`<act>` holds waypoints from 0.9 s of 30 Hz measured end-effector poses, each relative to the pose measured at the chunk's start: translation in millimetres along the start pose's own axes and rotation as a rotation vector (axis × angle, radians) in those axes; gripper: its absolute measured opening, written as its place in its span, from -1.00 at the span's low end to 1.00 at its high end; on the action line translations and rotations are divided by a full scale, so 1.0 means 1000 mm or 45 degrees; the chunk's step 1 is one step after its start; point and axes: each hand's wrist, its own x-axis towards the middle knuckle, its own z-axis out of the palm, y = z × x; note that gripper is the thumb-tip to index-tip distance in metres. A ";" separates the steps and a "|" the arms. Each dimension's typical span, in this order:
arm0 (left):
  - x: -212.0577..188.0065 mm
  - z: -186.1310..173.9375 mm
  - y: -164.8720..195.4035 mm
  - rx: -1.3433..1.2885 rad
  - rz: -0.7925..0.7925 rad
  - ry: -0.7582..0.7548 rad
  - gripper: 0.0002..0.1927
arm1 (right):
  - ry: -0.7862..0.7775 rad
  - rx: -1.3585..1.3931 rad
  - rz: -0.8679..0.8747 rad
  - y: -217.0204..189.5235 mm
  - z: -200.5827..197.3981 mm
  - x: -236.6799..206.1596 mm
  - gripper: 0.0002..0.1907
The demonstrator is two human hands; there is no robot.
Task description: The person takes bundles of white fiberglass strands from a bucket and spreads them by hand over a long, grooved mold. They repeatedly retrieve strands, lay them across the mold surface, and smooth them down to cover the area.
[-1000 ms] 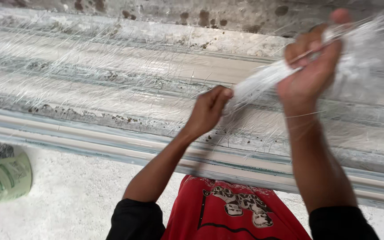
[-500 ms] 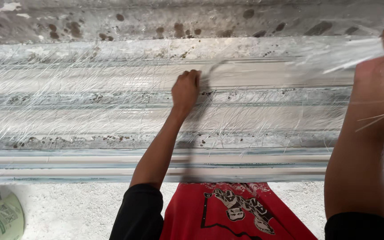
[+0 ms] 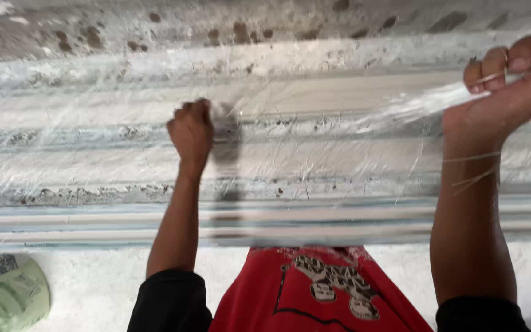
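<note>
A long bundle of pale grey profiles [image 3: 81, 154] lies across the view, wrapped in clear plastic film [image 3: 339, 160]. My left hand [image 3: 190, 130] is a closed fist resting on the film near the bundle's middle. My right hand [image 3: 506, 92] is raised at the right edge, its fingers curled around a bunched, stretched strip of the film [image 3: 413, 107] that runs back toward the bundle. Thin strands of film cross my right wrist.
A pale green sandal [image 3: 7, 301] lies on the whitish floor [image 3: 93, 289] at the lower left. A stained concrete surface [image 3: 216, 24] runs along behind the bundle. My red printed shirt [image 3: 314, 295] fills the bottom centre.
My right hand has pulled the bunched film farther right and up, stretching it. My left fist has slid along the film, and the view has shifted nearer the bundle.
</note>
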 end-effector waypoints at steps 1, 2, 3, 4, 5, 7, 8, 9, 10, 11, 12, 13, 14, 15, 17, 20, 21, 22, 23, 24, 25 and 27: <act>0.000 -0.004 -0.002 0.128 -0.038 0.006 -0.78 | -0.042 0.001 0.012 0.001 0.011 -0.007 -0.71; 0.002 -0.010 0.000 0.255 -0.071 0.029 -0.75 | -0.085 0.002 0.024 0.001 0.023 -0.015 -0.70; 0.001 -0.017 0.008 0.150 -0.112 0.033 -0.68 | -0.197 0.010 0.020 0.006 0.038 -0.023 -0.63; -0.002 -0.025 0.024 0.043 -0.152 0.035 -0.58 | -0.226 0.019 0.045 0.005 0.054 -0.030 -0.63; -0.008 -0.034 0.043 -0.060 -0.193 0.024 -0.45 | -0.254 0.028 0.071 0.005 0.070 -0.036 -0.63; -0.031 -0.043 0.102 -0.766 0.084 0.044 -0.39 | -0.129 0.080 0.216 0.018 0.104 -0.065 -0.69; -0.049 -0.046 0.134 -1.036 0.022 -0.177 -0.38 | -0.060 0.127 0.298 0.024 0.118 -0.074 -0.68; -0.067 -0.048 0.161 -1.218 0.364 -0.105 -0.45 | 0.011 0.212 0.400 0.027 0.126 -0.077 -0.70; -0.076 -0.048 0.179 -1.290 0.172 -0.355 -0.53 | 0.082 0.299 0.498 0.029 0.128 -0.078 -0.70; -0.084 -0.047 0.193 -1.350 -0.018 -0.619 -0.59 | -0.026 0.206 0.405 0.028 0.123 -0.074 -0.70; -0.088 -0.043 0.200 -1.341 0.021 -0.500 -0.64 | -0.124 0.110 0.315 0.024 0.111 -0.063 -0.64; -0.089 -0.039 0.203 -1.330 0.067 -0.384 -0.66 | -0.174 0.060 0.234 0.018 0.092 -0.045 -0.65; -0.086 -0.033 0.203 -1.320 0.119 -0.266 -0.64 | -0.163 0.038 0.177 0.007 0.065 -0.025 -0.65; -0.078 -0.028 0.201 -1.179 0.226 -0.127 -0.67 | -0.153 0.016 0.124 -0.004 0.034 -0.002 -0.66; -0.061 -0.014 0.202 -0.878 0.418 0.144 -0.71 | -0.127 -0.032 0.064 -0.020 -0.030 0.041 -0.66; -0.032 0.006 0.224 -0.521 0.429 0.077 -0.72 | -0.147 -0.059 0.026 -0.030 -0.114 0.095 -0.65; -0.025 0.012 0.232 -0.449 0.410 0.023 -0.71 | -0.158 -0.058 0.023 -0.031 -0.136 0.109 -0.64; -0.021 0.017 0.240 -0.378 0.391 -0.033 -0.68 | -0.160 -0.061 0.020 -0.030 -0.155 0.118 -0.63; -0.019 0.022 0.248 -0.311 0.373 -0.082 -0.66 | -0.168 -0.065 0.012 -0.032 -0.171 0.127 -0.62; -0.019 0.026 0.254 -0.279 0.360 -0.041 -0.67 | -0.168 -0.063 -0.007 -0.034 -0.183 0.135 -0.60; -0.020 0.030 0.258 -0.246 0.344 0.000 -0.67 | -0.166 -0.060 -0.024 -0.037 -0.193 0.141 -0.59; -0.026 0.037 0.262 -0.100 0.250 0.073 -0.62 | -0.145 -0.012 -0.032 -0.047 -0.207 0.151 -0.55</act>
